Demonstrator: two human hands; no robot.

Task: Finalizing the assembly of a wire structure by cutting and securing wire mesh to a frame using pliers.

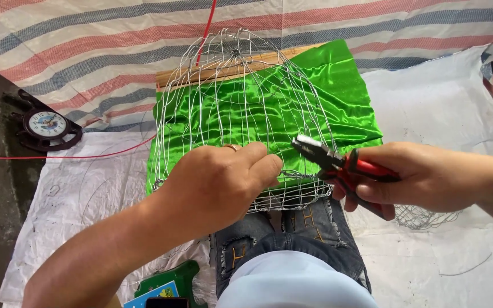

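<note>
Gripping the lower rim of a dome-shaped cage of thin silver wire mesh (246,108), the left hand (221,185) is closing its fingers and thumb around the wire near the bottom edge, a ring showing on one finger. The right hand (429,177) is wrapping fully round the red handles of a pair of pliers (338,165), and the dark nose is pointing left, just beside the left fingertips at the cage's base ring; whether the nose is pinching a wire there I cannot tell. The cage is standing upright on the person's lap, over torn blue jeans (292,234), with a shiny green satin cloth (326,97) lying behind and under it. Judging by its look, the dome is already woven into shape, ribs and hoops in place, and the work is now sitting at the bottom rim. A second small bundle of wire mesh (429,217) is lying on the white sheet (429,102) under the right hand. A round dark-framed clock (47,124) is resting at the left.
</note>
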